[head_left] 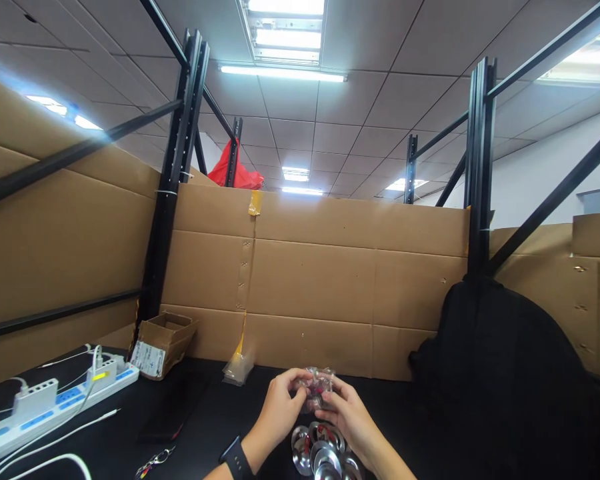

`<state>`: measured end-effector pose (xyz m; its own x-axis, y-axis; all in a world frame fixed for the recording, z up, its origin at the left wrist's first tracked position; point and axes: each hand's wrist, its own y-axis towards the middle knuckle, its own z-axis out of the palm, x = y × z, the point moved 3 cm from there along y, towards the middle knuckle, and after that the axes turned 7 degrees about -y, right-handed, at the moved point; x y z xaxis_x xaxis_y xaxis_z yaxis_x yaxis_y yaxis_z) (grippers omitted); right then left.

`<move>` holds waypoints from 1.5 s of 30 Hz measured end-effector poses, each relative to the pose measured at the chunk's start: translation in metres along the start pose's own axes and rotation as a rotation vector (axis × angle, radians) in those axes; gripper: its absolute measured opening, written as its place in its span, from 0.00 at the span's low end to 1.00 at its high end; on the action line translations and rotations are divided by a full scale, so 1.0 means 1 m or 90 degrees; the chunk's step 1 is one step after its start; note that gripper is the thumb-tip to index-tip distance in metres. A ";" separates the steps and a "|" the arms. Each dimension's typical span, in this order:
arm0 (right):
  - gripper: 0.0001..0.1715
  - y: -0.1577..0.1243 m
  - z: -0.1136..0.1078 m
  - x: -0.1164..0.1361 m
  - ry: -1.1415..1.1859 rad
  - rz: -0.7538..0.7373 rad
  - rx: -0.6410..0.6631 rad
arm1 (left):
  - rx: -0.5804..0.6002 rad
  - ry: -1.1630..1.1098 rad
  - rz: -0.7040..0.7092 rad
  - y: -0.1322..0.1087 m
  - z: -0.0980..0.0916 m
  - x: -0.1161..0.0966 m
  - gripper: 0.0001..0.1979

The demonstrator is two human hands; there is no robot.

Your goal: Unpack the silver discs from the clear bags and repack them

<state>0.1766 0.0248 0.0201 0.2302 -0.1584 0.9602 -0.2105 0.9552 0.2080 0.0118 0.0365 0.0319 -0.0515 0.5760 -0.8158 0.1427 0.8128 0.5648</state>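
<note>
Both my hands meet low in the middle of the view, over a black table (215, 417). My left hand (279, 410), with a dark watch on its wrist, and my right hand (347, 413) pinch a small clear plastic bag (316, 388) with small reddish and shiny parts inside. Fingers of both hands are closed on the bag. Just below the hands lie several shiny round metal pieces (324, 455) in a cluster on the table.
A white power strip (55, 399) with plugs and white cables lies at the left. A small open cardboard box (164, 343), a clear bag (239, 367), a dark phone (166, 417) and keys (153, 461) sit nearby. A black backpack (505, 373) stands right. Cardboard walls and black rack posts surround.
</note>
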 end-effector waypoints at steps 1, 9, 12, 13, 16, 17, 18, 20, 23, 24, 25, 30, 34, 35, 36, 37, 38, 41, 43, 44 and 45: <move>0.28 0.001 -0.002 0.001 0.007 0.001 -0.009 | -0.014 0.006 0.002 0.002 -0.003 0.002 0.17; 0.29 0.004 -0.017 0.005 -0.061 -0.043 -0.077 | -0.031 0.065 0.028 0.005 -0.010 0.011 0.16; 0.29 0.004 -0.018 0.006 -0.053 -0.040 -0.056 | 0.008 0.033 0.025 0.005 -0.005 0.016 0.14; 0.29 0.004 -0.018 0.007 -0.049 -0.048 -0.049 | 0.011 0.019 0.021 0.006 -0.005 0.019 0.14; 0.28 0.003 -0.015 0.012 -0.043 -0.074 -0.032 | -0.009 -0.019 -0.011 0.007 -0.007 0.027 0.13; 0.28 0.003 -0.015 0.013 -0.038 -0.076 -0.031 | -0.017 -0.027 -0.019 0.007 -0.008 0.028 0.13; 0.28 0.003 -0.015 0.013 -0.031 -0.075 -0.031 | -0.030 -0.033 -0.024 0.007 -0.010 0.029 0.12; 0.28 0.003 -0.014 0.014 -0.016 -0.073 -0.035 | -0.065 -0.038 -0.022 0.007 -0.013 0.028 0.13; 0.29 0.002 -0.013 0.014 -0.010 -0.068 -0.041 | -0.078 -0.070 -0.002 0.008 -0.015 0.024 0.14; 0.29 0.002 -0.013 0.014 -0.010 -0.066 -0.041 | -0.060 -0.083 0.010 0.009 -0.015 0.023 0.15; 0.29 0.002 -0.012 0.014 -0.010 -0.064 -0.039 | -0.039 -0.093 0.022 0.010 -0.015 0.022 0.16; 0.28 0.004 -0.014 0.009 -0.033 -0.068 -0.036 | 0.034 -0.070 0.036 0.011 -0.014 0.019 0.18; 0.27 0.009 -0.023 0.000 -0.115 -0.061 -0.043 | 0.085 -0.027 0.010 0.007 -0.010 0.017 0.19; 0.27 0.010 -0.024 -0.002 -0.135 -0.060 -0.041 | 0.080 -0.011 0.009 0.006 -0.009 0.017 0.18; 0.27 0.011 -0.025 -0.002 -0.151 -0.062 -0.039 | 0.072 0.004 0.009 0.006 -0.009 0.018 0.18; 0.26 0.012 -0.025 -0.002 -0.166 -0.066 -0.037 | 0.063 0.017 0.009 0.006 -0.010 0.018 0.17; 0.26 0.013 -0.025 -0.001 -0.180 -0.071 -0.036 | 0.054 0.028 0.009 0.006 -0.010 0.019 0.17; 0.27 0.015 -0.030 0.005 -0.209 -0.085 -0.064 | 0.019 0.062 0.007 0.009 -0.014 0.022 0.16; 0.27 0.016 -0.038 0.009 -0.211 -0.088 -0.113 | -0.019 0.092 0.007 0.012 -0.020 0.026 0.17; 0.27 0.017 -0.044 0.011 -0.206 -0.088 -0.143 | -0.038 0.108 0.002 0.014 -0.024 0.029 0.17; 0.27 0.018 -0.051 0.013 -0.199 -0.089 -0.176 | -0.051 0.123 -0.009 0.015 -0.028 0.033 0.17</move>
<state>0.2243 0.0530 0.0265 -0.0694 -0.3188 0.9453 0.0742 0.9433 0.3236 -0.0153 0.0700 0.0172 -0.2429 0.5639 -0.7893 0.0624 0.8211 0.5674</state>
